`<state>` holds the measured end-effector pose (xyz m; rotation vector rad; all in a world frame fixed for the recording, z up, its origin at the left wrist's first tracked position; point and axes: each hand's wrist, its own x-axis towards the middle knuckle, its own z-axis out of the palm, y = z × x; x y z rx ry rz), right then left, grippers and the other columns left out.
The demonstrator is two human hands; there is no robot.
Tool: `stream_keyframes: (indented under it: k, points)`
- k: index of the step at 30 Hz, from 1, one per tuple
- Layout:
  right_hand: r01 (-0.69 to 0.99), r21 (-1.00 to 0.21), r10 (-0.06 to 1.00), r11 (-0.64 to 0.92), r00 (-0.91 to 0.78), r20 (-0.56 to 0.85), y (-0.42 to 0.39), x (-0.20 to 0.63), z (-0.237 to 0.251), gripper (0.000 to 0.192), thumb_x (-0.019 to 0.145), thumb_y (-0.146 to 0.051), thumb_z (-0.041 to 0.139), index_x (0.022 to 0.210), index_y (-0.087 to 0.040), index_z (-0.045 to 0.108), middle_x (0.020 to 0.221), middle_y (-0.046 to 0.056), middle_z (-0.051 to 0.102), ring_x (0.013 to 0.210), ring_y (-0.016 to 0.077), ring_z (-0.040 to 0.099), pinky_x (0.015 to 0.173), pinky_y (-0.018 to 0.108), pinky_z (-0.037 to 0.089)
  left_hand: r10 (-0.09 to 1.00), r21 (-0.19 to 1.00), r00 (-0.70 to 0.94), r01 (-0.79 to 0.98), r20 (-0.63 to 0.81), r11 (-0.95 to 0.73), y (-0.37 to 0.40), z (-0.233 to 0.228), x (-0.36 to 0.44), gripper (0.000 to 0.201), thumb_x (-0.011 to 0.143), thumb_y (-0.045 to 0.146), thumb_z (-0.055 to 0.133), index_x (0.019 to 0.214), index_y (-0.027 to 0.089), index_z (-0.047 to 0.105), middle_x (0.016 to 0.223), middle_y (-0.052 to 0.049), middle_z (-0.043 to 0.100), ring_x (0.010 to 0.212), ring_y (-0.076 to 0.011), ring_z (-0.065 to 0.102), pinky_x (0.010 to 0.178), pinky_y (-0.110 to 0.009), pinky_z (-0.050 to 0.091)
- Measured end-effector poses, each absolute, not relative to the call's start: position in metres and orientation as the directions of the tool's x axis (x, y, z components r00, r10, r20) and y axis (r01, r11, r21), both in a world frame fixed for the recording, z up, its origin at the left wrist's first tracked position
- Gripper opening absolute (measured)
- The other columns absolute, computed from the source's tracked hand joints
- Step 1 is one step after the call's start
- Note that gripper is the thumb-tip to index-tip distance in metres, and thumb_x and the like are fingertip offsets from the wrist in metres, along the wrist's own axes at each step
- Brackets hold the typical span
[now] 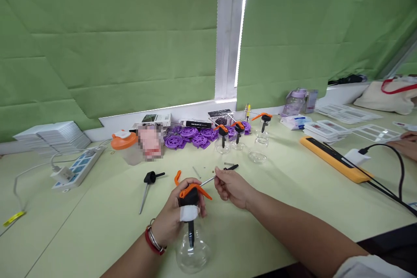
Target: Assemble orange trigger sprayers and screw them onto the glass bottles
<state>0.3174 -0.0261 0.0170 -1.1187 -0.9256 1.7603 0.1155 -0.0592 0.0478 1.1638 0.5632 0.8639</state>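
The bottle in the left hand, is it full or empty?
Empty: the bottle in the left hand shows only clear glass, no liquid.

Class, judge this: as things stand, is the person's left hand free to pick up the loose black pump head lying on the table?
Probably not: the left hand grips the spray bottle, though the table toward the pump head lies bare.

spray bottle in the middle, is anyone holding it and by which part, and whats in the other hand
The left hand grips the spray bottle by its black pump head, under the orange trigger. The right hand pinches a thin metal rod at its end.
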Motion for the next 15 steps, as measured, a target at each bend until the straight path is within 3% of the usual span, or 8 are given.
stream_keyframes:
  k: [4,9,11,15]
  points:
    - [-0.245,-0.909,0.932,-0.336,-0.224,-0.284,-0.02,0.314,0.008,0.042,0.077,-0.053,0.06,0.059,-0.016,0.05,0.043,-0.007,0.04,0.036,0.0042,0.028,0.04,0.021,0.02,0.852,0.887,0.523,-0.403,0.022,0.225,-0.058,0.033,0.12,0.041,0.068,0.016,0.063,0.107,0.019,0.051,0.079,-0.004,0.062,0.065,-0.0196,0.062,0.063,-0.033,0.047]
    - [-0.098,-0.994,0.984,-0.042,-0.176,-0.024,-0.015,0.318,0.006,0.03,0.069,-0.043,0.07,0.076,-0.015,0.063,0.062,-0.002,0.056,0.051,0.0066,0.043,0.049,0.022,0.034,0.86,0.771,0.504,-0.518,-0.076,0.371,-0.047,0.016,0.116,0.026,0.076,0.025,0.057,0.101,0.019,0.055,0.074,-0.003,0.062,0.059,-0.019,0.063,0.057,-0.033,0.05]
    - [-0.098,-0.99,0.977,-0.098,-0.199,-0.077,-0.014,0.32,0.004,0.034,0.071,-0.047,0.068,0.079,-0.015,0.062,0.065,-0.001,0.059,0.049,0.0071,0.044,0.047,0.023,0.034,0.857,0.743,0.504,-0.531,-0.109,0.407,-0.043,0.013,0.114,0.024,0.076,0.026,0.057,0.099,0.019,0.056,0.073,-0.003,0.062,0.058,-0.0193,0.063,0.057,-0.033,0.051]
    - [-0.142,-0.959,0.957,-0.247,-0.191,-0.218,-0.012,0.322,-0.001,0.041,0.072,-0.054,0.065,0.068,-0.015,0.057,0.049,-0.004,0.051,0.037,0.0048,0.035,0.038,0.021,0.025,0.849,0.746,0.515,-0.519,-0.117,0.418,-0.04,0.01,0.112,0.025,0.076,0.026,0.057,0.1,0.019,0.058,0.073,-0.004,0.064,0.059,-0.0202,0.064,0.057,-0.034,0.052]
